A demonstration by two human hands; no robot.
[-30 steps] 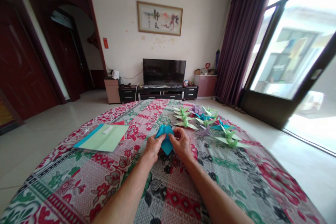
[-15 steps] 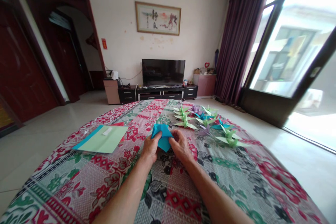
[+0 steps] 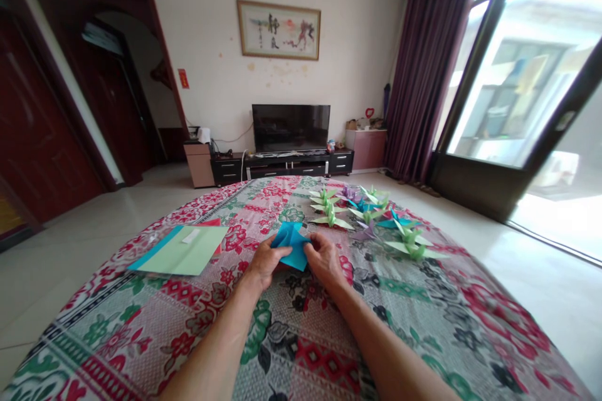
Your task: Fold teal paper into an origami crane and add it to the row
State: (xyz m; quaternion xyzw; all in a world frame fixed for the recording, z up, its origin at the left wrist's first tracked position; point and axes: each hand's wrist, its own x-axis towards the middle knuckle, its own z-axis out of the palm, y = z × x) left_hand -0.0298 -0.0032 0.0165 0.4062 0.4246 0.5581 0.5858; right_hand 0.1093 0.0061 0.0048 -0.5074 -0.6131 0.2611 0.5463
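A partly folded blue paper (image 3: pixel 291 243) lies between both my hands on the flowered tablecloth (image 3: pixel 301 338). My left hand (image 3: pixel 263 261) pinches its left edge with closed fingers. My right hand (image 3: pixel 325 259) pinches its right corner, fingers closed too. Just beyond the hands lie several finished paper cranes (image 3: pixel 371 219) in green, purple and blue. A stack of flat paper sheets (image 3: pixel 181 250), light green on top, rests to the left of my left hand.
The round table's edge curves away at the left and right. Beyond it are a tiled floor (image 3: pixel 84 225), a television (image 3: pixel 290 128) on a low cabinet, a dark wooden door at the left, and a glass door (image 3: pixel 522 94) with a curtain at the right.
The blue paper has come down from a raised, upright hold to lie lower and flatter near the cloth. Both hands have kept their grip and shifted slightly.
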